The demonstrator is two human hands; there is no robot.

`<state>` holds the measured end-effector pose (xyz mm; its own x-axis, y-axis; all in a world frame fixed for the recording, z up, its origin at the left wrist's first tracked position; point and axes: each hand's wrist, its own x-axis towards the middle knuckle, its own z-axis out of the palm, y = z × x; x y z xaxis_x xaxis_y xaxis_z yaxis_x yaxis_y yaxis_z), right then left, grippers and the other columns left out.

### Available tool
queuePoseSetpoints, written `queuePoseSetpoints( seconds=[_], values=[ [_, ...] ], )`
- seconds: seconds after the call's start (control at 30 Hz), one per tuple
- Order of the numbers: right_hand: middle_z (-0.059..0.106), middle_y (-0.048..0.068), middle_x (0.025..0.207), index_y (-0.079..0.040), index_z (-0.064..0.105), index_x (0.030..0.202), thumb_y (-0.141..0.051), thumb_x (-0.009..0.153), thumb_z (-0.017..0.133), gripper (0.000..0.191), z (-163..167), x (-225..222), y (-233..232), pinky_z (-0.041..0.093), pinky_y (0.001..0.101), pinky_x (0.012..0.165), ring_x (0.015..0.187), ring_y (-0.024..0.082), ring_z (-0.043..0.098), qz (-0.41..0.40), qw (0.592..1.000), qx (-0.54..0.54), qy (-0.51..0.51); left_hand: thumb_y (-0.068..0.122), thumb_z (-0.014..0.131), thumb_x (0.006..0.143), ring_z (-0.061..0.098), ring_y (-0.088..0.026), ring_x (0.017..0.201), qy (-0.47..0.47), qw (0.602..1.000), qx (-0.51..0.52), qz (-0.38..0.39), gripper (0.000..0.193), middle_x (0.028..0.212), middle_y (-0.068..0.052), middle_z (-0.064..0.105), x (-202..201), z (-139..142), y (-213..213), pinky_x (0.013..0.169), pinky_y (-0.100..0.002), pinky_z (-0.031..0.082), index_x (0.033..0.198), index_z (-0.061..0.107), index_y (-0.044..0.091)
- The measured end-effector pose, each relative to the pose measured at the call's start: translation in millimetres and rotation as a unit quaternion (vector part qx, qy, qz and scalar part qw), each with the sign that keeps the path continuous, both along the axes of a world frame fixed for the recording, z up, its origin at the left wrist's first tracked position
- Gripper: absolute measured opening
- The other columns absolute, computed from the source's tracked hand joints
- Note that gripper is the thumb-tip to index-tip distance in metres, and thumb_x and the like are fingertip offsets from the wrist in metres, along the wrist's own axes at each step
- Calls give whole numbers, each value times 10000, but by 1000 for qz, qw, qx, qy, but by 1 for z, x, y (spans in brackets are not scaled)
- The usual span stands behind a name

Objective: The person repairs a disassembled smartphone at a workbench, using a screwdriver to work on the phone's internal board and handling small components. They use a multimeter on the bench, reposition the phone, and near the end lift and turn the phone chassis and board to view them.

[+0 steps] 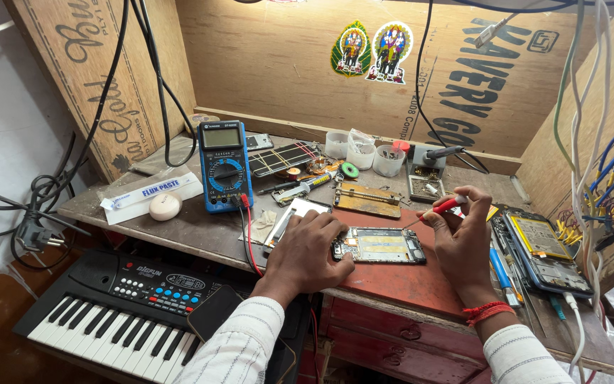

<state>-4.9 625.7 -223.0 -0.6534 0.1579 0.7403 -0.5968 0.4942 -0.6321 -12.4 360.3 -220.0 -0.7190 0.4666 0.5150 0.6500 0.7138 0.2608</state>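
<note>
Cluttered plywood-walled workbench (200, 231); left hand (307, 252) flat on opened phone (379, 246), right-hand fingers (456, 213) pinching screwdriver (440, 209).

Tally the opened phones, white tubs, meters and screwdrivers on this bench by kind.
Opened phones: 2, one under the left hand at, one at right
White tubs: 3
Blue multimeter: 1
Red-handled screwdriver: 1, in the right hand
Total: 7

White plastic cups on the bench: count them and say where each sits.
3, in a row at the back of the bench: left cup, middle cup under a clear bag, right cup beside the soldering stand. More may be hidden.
</note>
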Motion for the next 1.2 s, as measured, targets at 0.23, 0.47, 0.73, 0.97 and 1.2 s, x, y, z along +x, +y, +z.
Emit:
queuePoseSetpoints(
  seconds=[0.23,0.47,0.73,0.97,1.2],
  values=[
    [623,167,1072,-14,320,1311,93,958,619,475,0,-1,1,652,339,844,957,245,755,2,1000,0,-2,396,698,762,588,-278,1048,7,1000,-2,-1,454,1031,-96,666,0,-1,1,963,-443,428,1085,707,78],
    [616,165,1087,-11,315,1313,94,963,615,472,-2,-1,1,649,342,848,968,252,752,5,1000,-1,5,397,693,766,590,-274,1047,8,1000,5,-4,449,1030,-94,671,0,-2,0,963,-433,430,1084,710,81],
    [624,165,1067,-14,320,1314,96,958,617,476,-2,1,1,645,339,846,968,257,757,0,1000,-1,-9,401,701,761,587,-275,1061,4,1000,5,-5,439,1030,-88,677,0,-1,0,978,-440,423,1067,706,85],
    [623,163,1067,-15,322,1314,94,964,614,469,-1,0,0,651,340,842,968,255,757,8,1000,-1,-1,402,704,760,590,-264,1054,-11,1000,3,-3,445,1032,-79,676,0,-1,0,980,-435,433,1080,703,93],
    [615,166,1073,-13,321,1307,100,962,612,465,-4,0,1,649,343,847,973,256,753,4,1000,1,-1,399,707,756,590,-266,1059,0,1000,2,-1,440,1038,-77,679,0,-3,0,986,-448,427,1072,708,93]
  ],
)
